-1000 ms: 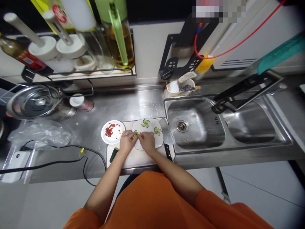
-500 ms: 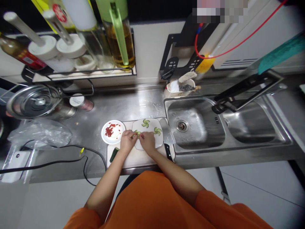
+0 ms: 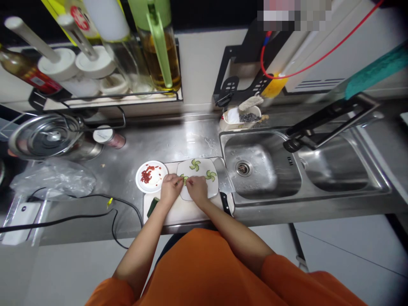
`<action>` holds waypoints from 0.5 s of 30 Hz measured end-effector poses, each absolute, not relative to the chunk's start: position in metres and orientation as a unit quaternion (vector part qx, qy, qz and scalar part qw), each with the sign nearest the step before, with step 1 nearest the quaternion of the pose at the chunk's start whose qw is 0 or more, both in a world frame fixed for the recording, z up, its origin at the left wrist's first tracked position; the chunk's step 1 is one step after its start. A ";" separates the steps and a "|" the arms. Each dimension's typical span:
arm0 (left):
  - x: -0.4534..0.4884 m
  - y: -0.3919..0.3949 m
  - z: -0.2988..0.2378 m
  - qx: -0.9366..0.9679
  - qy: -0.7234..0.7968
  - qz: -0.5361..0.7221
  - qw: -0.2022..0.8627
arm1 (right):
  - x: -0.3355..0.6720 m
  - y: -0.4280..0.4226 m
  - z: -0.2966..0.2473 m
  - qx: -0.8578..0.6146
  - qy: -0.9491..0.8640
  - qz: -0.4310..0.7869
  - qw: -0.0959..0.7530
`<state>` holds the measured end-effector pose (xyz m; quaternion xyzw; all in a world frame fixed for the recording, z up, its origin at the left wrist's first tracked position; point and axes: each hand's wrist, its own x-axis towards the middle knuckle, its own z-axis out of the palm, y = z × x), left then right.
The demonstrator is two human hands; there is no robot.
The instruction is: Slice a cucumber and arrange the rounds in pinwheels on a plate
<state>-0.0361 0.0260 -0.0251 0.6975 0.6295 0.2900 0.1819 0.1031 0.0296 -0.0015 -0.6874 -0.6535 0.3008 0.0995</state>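
Over the left part of a white square plate (image 3: 199, 193), my left hand (image 3: 171, 188) and my right hand (image 3: 197, 190) nearly meet fingertip to fingertip. Green cucumber slices (image 3: 184, 179) show between them. The left fingers pinch at one slice; the right fingers are pressed together, and what they hold is hidden. Two pinwheels of cucumber slices lie at the plate's top (image 3: 194, 165) and right (image 3: 211, 175). Beside my left hand is a round white plate (image 3: 154, 190) with small red pieces (image 3: 146, 174). A cucumber piece (image 3: 153, 207) lies near my left wrist.
A cutting board (image 3: 178, 216) lies under the square plate. A black-handled knife (image 3: 225, 203) rests right of it, close to the double sink (image 3: 264, 165). Black cables (image 3: 95, 195) and a plastic bag (image 3: 54, 180) are on the left. A bottle rack (image 3: 111, 98) hangs above.
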 end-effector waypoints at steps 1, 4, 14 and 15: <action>-0.036 0.026 -0.025 0.703 0.625 0.287 0.178 | 0.103 0.029 -0.002 -0.686 -0.655 0.301 0.100; -0.036 0.027 -0.026 0.714 0.618 0.277 0.177 | 0.103 0.029 -0.003 -0.686 -0.656 0.298 0.102; -0.036 0.027 -0.025 0.694 0.627 0.292 0.200 | 0.104 0.029 -0.002 -0.684 -0.654 0.306 0.104; -0.035 0.027 -0.025 0.694 0.627 0.293 0.198 | 0.104 0.029 -0.002 -0.684 -0.654 0.306 0.104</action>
